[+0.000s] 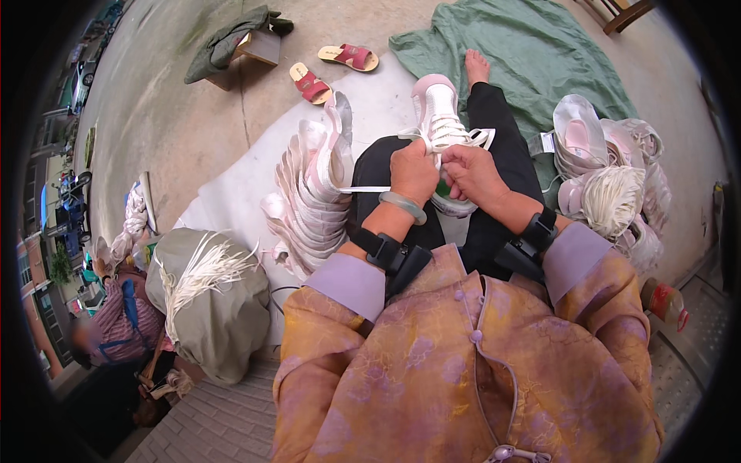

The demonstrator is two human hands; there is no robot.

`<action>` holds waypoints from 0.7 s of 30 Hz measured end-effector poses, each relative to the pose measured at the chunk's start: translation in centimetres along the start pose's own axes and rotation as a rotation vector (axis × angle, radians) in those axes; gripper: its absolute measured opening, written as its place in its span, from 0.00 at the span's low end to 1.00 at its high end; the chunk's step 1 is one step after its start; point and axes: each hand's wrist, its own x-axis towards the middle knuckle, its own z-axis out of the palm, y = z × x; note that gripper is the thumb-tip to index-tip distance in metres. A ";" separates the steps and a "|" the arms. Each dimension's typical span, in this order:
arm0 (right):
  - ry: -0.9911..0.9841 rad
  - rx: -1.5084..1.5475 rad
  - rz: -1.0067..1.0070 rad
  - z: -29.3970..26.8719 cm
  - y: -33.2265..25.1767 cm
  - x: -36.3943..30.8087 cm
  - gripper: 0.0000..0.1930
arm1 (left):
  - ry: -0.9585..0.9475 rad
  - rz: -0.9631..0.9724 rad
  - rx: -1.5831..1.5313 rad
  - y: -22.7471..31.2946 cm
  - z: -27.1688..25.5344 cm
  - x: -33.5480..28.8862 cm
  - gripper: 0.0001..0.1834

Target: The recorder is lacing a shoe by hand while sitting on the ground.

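A white shoe upper (442, 108) with a pink toe stands between my legs, its toe pointing away from me. White lacing crosses its front, and some green shows inside the opening. My left hand (414, 176) is closed at the left side of the lacing, gripping a white shoelace (364, 189) whose tail runs out to the left. My right hand (471, 176) pinches lace at the shoe's opening, close beside the left hand. The fingertips overlap the lace, so the exact grip is partly hidden.
Nested pink-white shoe uppers (309, 204) stand at my left; more uppers (579, 143) and a lace bundle (614, 202) lie right. Loose laces (201, 278) rest on a grey-green cover (231, 339). Beyond are red slippers (351, 57) and green cloth (532, 54). Another person (127, 316) sits far left.
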 end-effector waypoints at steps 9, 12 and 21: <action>0.028 0.135 -0.035 0.4 1.3 0.4 0.07 | -0.068 -0.169 -0.179 2.3 -0.9 -0.6 0.08; -0.013 0.118 -0.030 0.9 0.8 0.8 0.06 | 0.052 -0.012 0.055 0.5 0.0 -0.4 0.08; -0.017 -0.250 -0.161 -1.9 0.9 -0.3 0.05 | 0.137 -0.415 -0.750 2.5 -0.4 -0.3 0.11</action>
